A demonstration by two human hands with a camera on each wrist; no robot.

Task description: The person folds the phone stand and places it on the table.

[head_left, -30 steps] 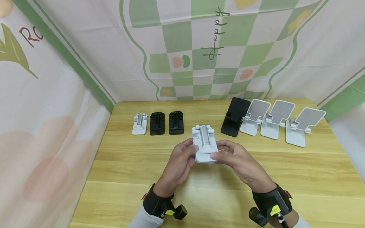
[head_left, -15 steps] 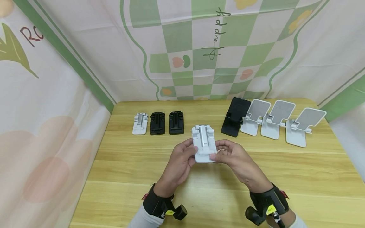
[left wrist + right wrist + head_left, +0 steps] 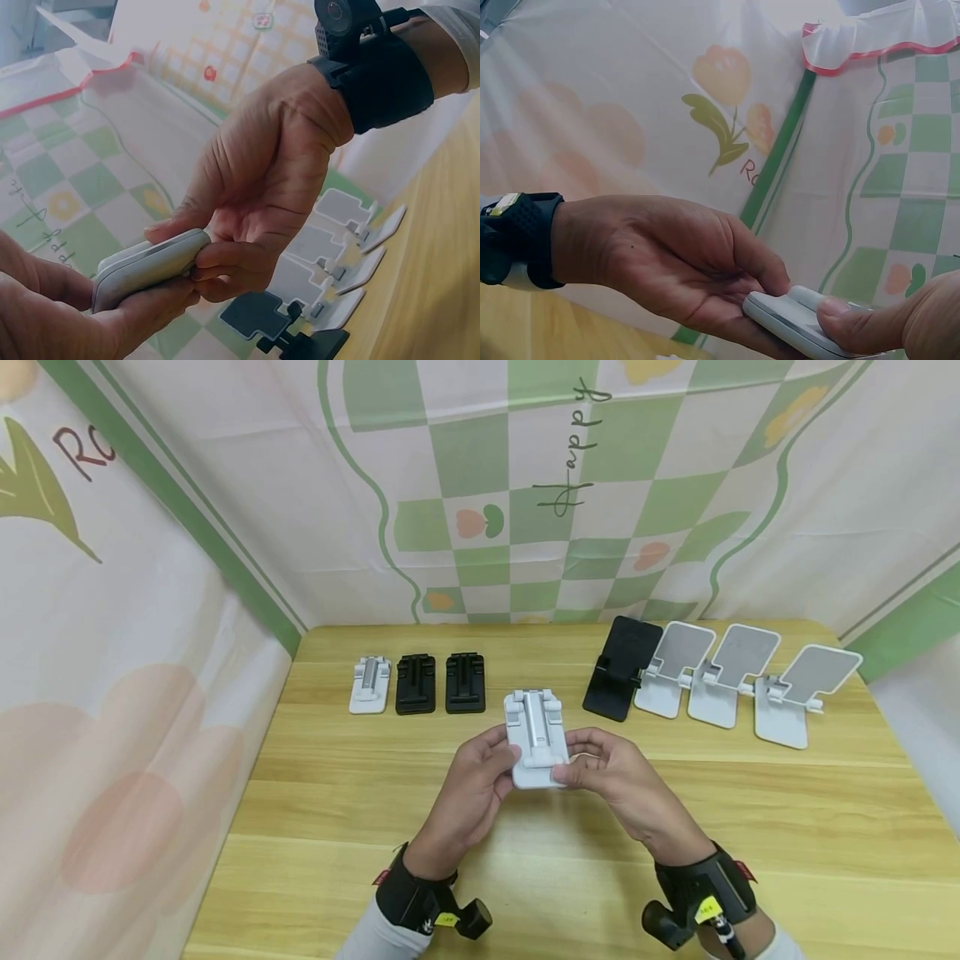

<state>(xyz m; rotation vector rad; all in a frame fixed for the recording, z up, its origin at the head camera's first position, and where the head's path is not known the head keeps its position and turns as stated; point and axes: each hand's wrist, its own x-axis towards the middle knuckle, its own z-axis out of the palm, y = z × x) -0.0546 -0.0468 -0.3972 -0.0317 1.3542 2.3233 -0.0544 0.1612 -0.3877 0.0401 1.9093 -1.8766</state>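
Observation:
A white folding phone stand, folded flat, is held up over the table between both hands. My left hand grips its left edge, thumb on the front face and fingers behind. On the lower right corner, my right hand pinches it, thumb in front. The left wrist view shows the stand edge-on, gripped from both ends. In the right wrist view, the near thumb lies on top of the stand. Fingers behind the stand are partly hidden in the head view.
At the back left lie a folded white stand and two folded black ones, the left and the right. Back right, an unfolded black stand and three unfolded white stands stand in a row. A patterned curtain hangs behind the wooden table.
The right wrist has shifted slightly to the left. Both hands keep hold of the white phone stand, which stays folded and nearly still.

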